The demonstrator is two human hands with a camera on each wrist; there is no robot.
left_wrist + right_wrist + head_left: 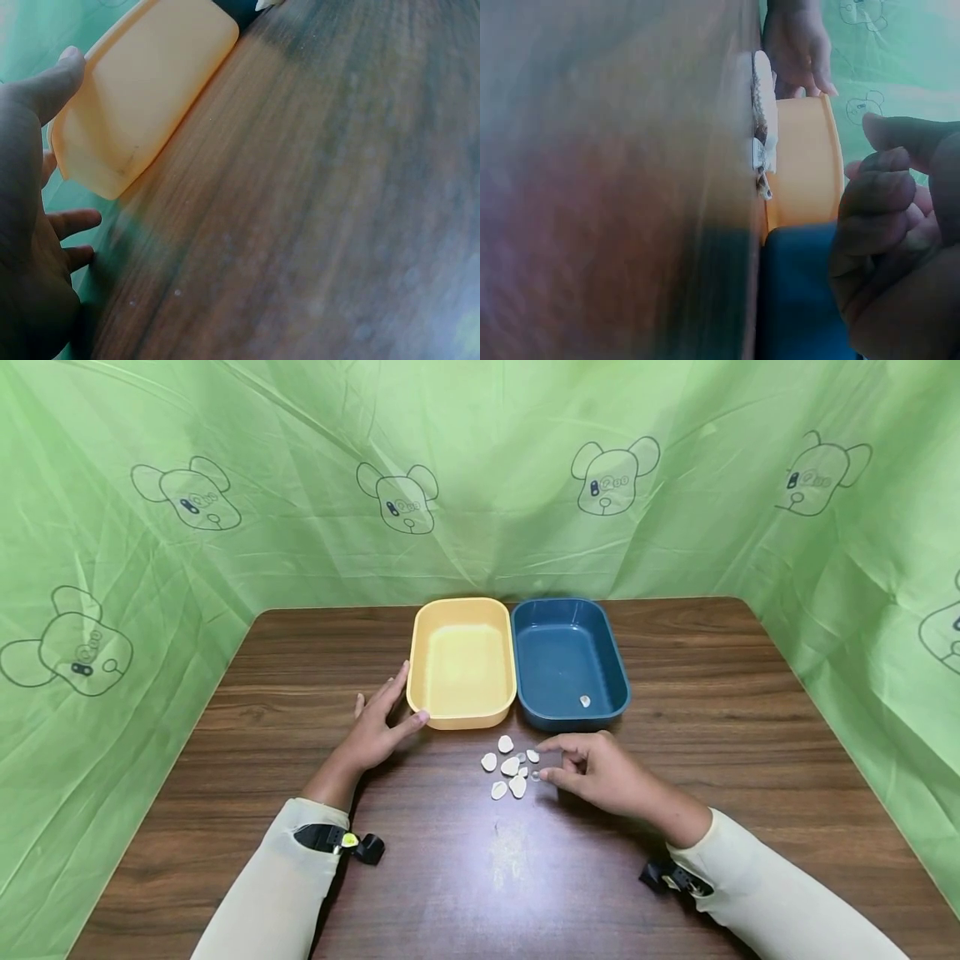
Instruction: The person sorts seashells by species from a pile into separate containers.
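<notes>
A person's left hand (371, 732), fingers spread, touches the near left corner of a yellow plastic tray (462, 668). The right hand (606, 774), thumb and forefinger apart and other fingers curled, reaches the edge of a cluster of small white seashells (511, 767) on a wood-grain table (442, 885). One shell (585, 701) lies in the adjoining blue tray (566, 652). Cartoon animal heads on the green curtain (495, 410) bear lettering too faint to read surely.

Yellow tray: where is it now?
In the head view, the yellow tray stands near the far edge of the table, left of the blue tray, with the left hand at its left side.
</notes>
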